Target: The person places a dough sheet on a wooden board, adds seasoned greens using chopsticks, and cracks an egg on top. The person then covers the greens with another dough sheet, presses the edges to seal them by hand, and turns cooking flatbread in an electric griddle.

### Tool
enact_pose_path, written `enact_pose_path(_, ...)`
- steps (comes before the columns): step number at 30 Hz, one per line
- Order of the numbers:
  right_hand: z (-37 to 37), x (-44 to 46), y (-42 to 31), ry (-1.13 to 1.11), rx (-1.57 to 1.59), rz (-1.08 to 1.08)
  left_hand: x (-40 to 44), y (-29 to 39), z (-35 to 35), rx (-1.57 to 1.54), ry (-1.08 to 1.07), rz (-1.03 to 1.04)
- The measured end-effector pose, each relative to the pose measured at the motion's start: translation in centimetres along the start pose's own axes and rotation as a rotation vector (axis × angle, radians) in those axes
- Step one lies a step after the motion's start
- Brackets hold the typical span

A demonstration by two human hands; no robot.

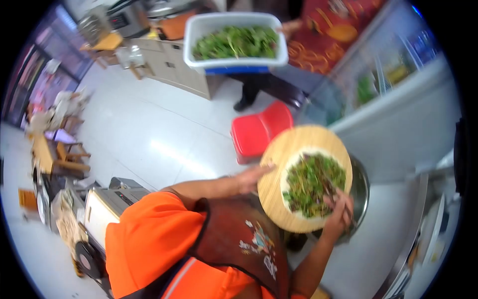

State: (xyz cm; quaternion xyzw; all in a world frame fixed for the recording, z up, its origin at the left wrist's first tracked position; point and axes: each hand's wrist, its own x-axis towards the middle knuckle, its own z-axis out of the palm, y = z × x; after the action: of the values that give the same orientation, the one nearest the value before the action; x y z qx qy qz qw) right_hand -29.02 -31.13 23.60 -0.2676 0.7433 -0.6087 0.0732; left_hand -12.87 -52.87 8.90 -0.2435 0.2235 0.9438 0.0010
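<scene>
Gripping the round wooden board (271,149) with my left hand (253,179), I hold a thin utensil (328,188) in my right hand (340,213) at the board's leafy greens (311,182).

I can make out a red stool (261,124) near the middle of the frame, a pale cabinet (188,72) and a silver cooker (128,21) at upper left, wooden furniture (46,153) along the left edge, and a red patterned surface (314,55) at upper right.

The left hand (253,179) holds a round wooden board (272,198), the right hand (341,210) at the heaped greens (311,182) on it
</scene>
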Motion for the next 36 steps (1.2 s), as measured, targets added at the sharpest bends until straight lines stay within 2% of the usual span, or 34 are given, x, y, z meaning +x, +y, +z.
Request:
enact_pose_path(1,-0.5,0.0,0.2,-0.014,0.003,-0.004,-0.2,-0.1,0.2,0.003,-0.007,0.005)
enact_pose_path(4,-0.9,-0.4,-0.7,0.190,0.046,0.071,-2.0,1.6,2.0,0.024,-0.011,0.013)
enact_pose_path(6,-1.0,-0.8,-1.1,0.202,0.194,0.128,-2.8,1.5,2.5,0.020,-0.022,0.044)
enact_pose_path(9,-0.5,-0.9,0.5,0.133,0.145,0.242,-2.7,0.7,2.4,-0.034,-0.066,0.120)
enact_pose_path(14,-1.5,-1.1,0.8,0.145,0.264,0.272,-2.6,-0.1,1.6,-0.083,-0.094,0.142)
enact_pose_path(18,-3.7,-1.3,2.3,0.193,0.218,0.350,-0.3,-2.4,-0.4,-0.045,0.001,0.129)
enact_pose_path(22,-9.3,-0.8,3.1,0.444,0.405,0.016,0.3,-4.4,0.9,-0.008,0.059,0.138)
enact_pose_path(24,-13.3,-0.4,4.2,0.556,0.412,-0.075,1.0,-5.6,-0.9,-0.089,0.092,0.125)
enact_pose_path(25,-14.7,-0.2,4.7,0.612,0.412,-0.067,0.2,-5.7,-0.4,-0.056,0.093,0.199)
enact_pose_path(28,-21.2,-0.6,10.6,0.704,0.265,0.038,1.5,-7.7,-0.4,-0.007,0.160,0.281)
enact_pose_path(29,-21.6,-1.4,11.6,0.674,0.230,0.056,0.8,-7.4,-0.6,0.008,0.142,0.302)
enact_pose_path(32,-22.3,-2.5,14.9,0.619,0.208,0.299,0.4,-6.3,-0.3,0.014,0.148,0.275)
enact_pose_path(36,-20.2,-3.1,18.6,0.718,0.212,0.532,1.1,-5.1,0.2,-0.008,0.185,0.187)
